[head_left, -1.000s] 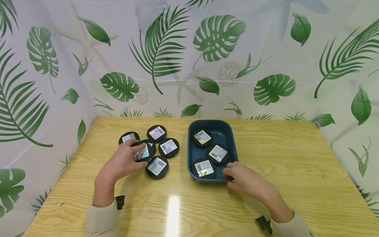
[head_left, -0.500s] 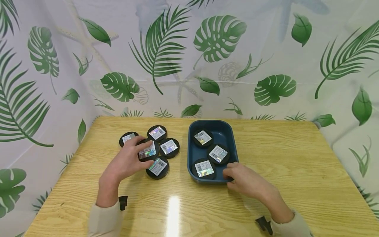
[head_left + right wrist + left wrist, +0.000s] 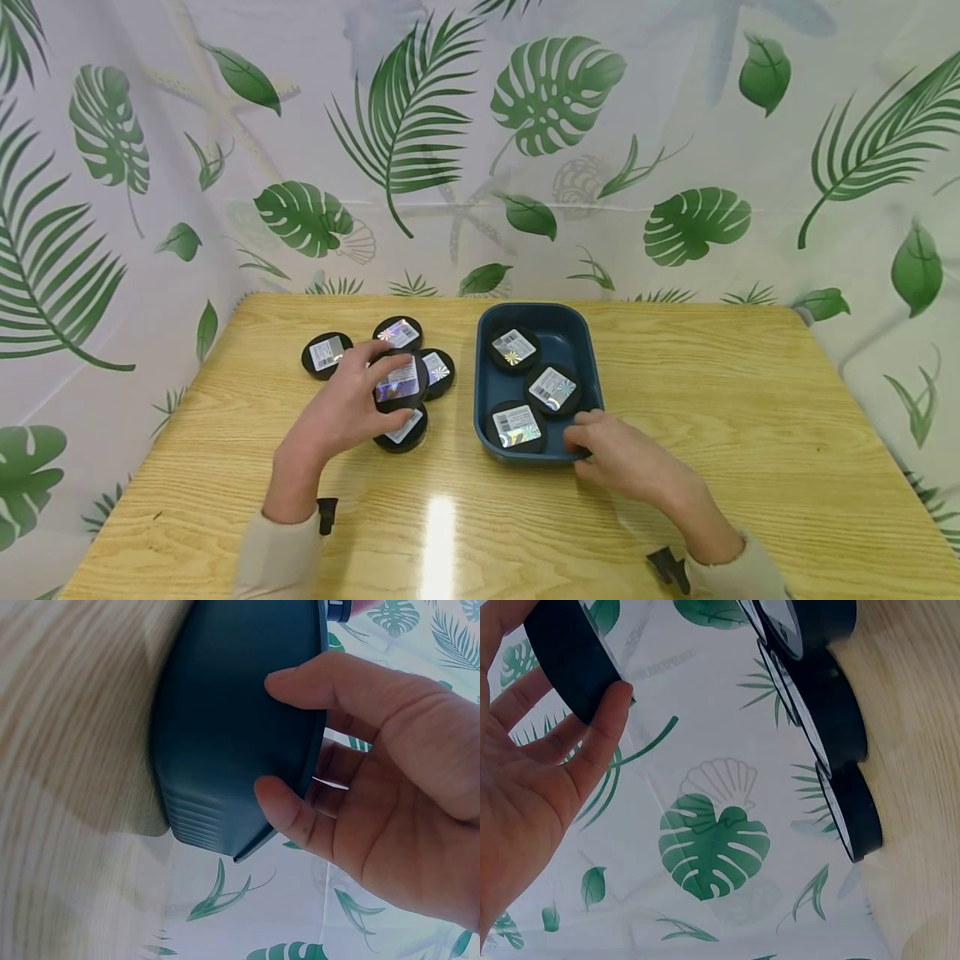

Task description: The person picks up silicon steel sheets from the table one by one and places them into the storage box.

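My left hand (image 3: 341,408) pinches a flat round black disc (image 3: 397,385) with a silver label between thumb and fingers. In the left wrist view this held disc (image 3: 574,660) is raised off the wood, its edge gripped by the fingertips. Below it in the head view, several similar labelled discs lie on the table, among them a far one (image 3: 397,332) and a near one (image 3: 403,432) partly covered by my thumb. My right hand (image 3: 622,454) grips the near right corner of a dark blue bin (image 3: 232,697), thumb outside, some fingers hidden over the rim. Three discs lie inside.
The wooden table (image 3: 720,400) carries the bin at its middle, with another disc (image 3: 327,356) at the far left of the loose group. A leaf-printed cloth (image 3: 450,167) hangs behind and along the sides.
My left hand has lifted the disc and carried it to the right over the other discs, uncovering the far-left one. My right hand stays on the bin.
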`<state>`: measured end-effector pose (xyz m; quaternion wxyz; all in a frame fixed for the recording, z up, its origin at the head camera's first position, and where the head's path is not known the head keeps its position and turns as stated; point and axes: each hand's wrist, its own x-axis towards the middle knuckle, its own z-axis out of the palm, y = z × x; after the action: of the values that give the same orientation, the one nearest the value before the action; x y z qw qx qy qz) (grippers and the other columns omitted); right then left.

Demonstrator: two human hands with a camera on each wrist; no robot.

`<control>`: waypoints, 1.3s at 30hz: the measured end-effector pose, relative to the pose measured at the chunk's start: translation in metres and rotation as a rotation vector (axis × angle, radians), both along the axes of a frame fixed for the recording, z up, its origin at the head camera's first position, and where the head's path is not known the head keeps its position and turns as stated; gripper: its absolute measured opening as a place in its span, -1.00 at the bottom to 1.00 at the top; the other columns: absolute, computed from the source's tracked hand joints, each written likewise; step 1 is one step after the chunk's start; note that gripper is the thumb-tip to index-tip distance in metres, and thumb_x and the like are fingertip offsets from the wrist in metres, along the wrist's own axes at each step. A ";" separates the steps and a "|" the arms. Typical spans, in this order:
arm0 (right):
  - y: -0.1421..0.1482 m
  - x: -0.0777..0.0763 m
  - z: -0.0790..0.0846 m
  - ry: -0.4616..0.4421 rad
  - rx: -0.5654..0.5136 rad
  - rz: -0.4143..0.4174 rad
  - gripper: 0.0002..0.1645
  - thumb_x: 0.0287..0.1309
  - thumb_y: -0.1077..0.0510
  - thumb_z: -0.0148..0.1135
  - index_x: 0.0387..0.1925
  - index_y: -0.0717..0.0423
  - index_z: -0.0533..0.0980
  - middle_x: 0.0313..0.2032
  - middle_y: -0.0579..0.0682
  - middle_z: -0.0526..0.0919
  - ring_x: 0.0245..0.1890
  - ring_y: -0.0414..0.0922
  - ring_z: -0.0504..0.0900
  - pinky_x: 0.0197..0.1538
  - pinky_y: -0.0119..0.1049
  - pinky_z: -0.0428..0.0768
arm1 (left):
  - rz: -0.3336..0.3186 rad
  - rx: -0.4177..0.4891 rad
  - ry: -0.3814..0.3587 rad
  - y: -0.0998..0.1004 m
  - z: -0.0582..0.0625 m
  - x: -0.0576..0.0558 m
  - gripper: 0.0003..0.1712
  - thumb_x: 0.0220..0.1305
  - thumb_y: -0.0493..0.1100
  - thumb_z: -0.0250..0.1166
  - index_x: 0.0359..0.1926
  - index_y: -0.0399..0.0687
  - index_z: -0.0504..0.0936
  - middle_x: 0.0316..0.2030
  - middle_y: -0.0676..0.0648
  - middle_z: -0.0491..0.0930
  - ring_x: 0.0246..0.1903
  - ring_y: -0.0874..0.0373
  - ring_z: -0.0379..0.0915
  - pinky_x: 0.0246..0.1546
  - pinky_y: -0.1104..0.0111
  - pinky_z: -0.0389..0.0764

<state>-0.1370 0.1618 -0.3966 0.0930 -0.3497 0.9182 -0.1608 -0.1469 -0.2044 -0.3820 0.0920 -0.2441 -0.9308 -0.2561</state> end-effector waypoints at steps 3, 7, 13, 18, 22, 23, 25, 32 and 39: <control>0.000 0.000 0.000 0.008 -0.004 0.004 -0.80 0.04 0.33 0.39 -0.49 0.01 0.53 -0.47 -0.16 0.38 -0.44 -0.24 0.31 -0.39 -0.40 0.36 | -0.012 -0.005 -0.009 0.006 -0.001 0.001 -0.28 -0.01 -0.08 0.56 0.21 -0.13 0.56 0.22 -0.33 0.33 0.20 -0.24 0.28 0.07 0.02 0.52; 0.000 0.000 -0.001 0.007 -0.006 0.004 -0.80 0.04 0.33 0.38 -0.49 0.01 0.53 -0.47 -0.16 0.39 -0.44 -0.24 0.31 -0.39 -0.41 0.36 | -0.024 -0.020 -0.010 0.013 -0.003 0.001 -0.28 -0.01 -0.06 0.56 0.21 -0.09 0.56 0.22 -0.29 0.34 0.20 -0.22 0.29 0.09 0.01 0.51; 0.001 0.000 -0.001 -0.002 -0.007 -0.001 -0.82 0.06 0.32 0.39 -0.47 0.03 0.54 -0.45 -0.15 0.40 -0.44 -0.24 0.31 -0.39 -0.41 0.37 | -0.060 -0.021 -0.003 0.023 -0.005 0.000 -0.27 -0.02 -0.07 0.57 0.21 -0.09 0.56 0.23 -0.28 0.35 0.20 -0.20 0.30 0.09 0.03 0.52; 0.000 0.000 -0.001 -0.004 -0.008 -0.005 -0.81 0.05 0.32 0.39 -0.47 0.02 0.54 -0.46 -0.15 0.39 -0.44 -0.24 0.31 -0.39 -0.41 0.36 | -0.080 -0.037 -0.011 0.029 -0.007 0.001 -0.28 0.00 -0.05 0.56 0.22 -0.06 0.55 0.24 -0.27 0.36 0.22 -0.18 0.29 0.12 0.03 0.50; 0.000 0.000 -0.001 -0.014 -0.008 -0.011 -0.83 0.07 0.31 0.39 -0.46 0.03 0.55 -0.45 -0.15 0.39 -0.44 -0.24 0.31 -0.39 -0.41 0.36 | -0.094 -0.035 -0.021 0.034 -0.008 0.002 -0.27 0.00 -0.04 0.56 0.22 -0.03 0.55 0.25 -0.26 0.36 0.23 -0.18 0.29 0.12 0.04 0.51; 0.000 0.000 -0.001 -0.016 -0.007 -0.012 -0.83 0.07 0.31 0.39 -0.46 0.04 0.55 -0.45 -0.15 0.39 -0.44 -0.24 0.31 -0.39 -0.41 0.36 | -0.099 -0.032 -0.022 0.035 -0.008 0.002 -0.27 0.00 -0.04 0.56 0.22 -0.03 0.55 0.25 -0.26 0.35 0.23 -0.18 0.29 0.11 0.04 0.52; 0.000 0.000 -0.001 -0.017 -0.008 -0.014 -0.83 0.07 0.31 0.39 -0.46 0.04 0.55 -0.45 -0.15 0.39 -0.44 -0.24 0.31 -0.39 -0.41 0.36 | -0.109 -0.026 -0.020 0.037 -0.009 0.002 -0.28 -0.01 -0.04 0.56 0.22 -0.02 0.55 0.25 -0.26 0.35 0.24 -0.18 0.29 0.10 0.04 0.52; 0.001 0.000 -0.001 -0.015 -0.016 -0.005 -0.80 0.05 0.33 0.38 -0.48 0.01 0.53 -0.46 -0.15 0.39 -0.44 -0.24 0.31 -0.39 -0.41 0.35 | -0.126 -0.025 -0.008 0.042 -0.010 0.003 -0.28 -0.03 -0.04 0.56 0.20 0.00 0.56 0.24 -0.25 0.38 0.22 -0.14 0.30 0.13 0.07 0.51; 0.001 0.000 -0.002 -0.009 -0.020 -0.003 -0.75 0.03 0.34 0.37 -0.50 -0.02 0.50 -0.47 -0.15 0.37 -0.45 -0.24 0.30 -0.39 -0.41 0.34 | -0.155 -0.042 -0.022 0.051 -0.011 0.005 -0.28 0.00 -0.01 0.55 0.22 0.04 0.55 0.24 -0.21 0.36 0.22 -0.12 0.32 0.12 0.08 0.53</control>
<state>-0.1368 0.1625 -0.3984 0.0936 -0.3484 0.9167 -0.1716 -0.1417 -0.1537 -0.3925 0.0567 -0.3147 -0.9151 -0.2456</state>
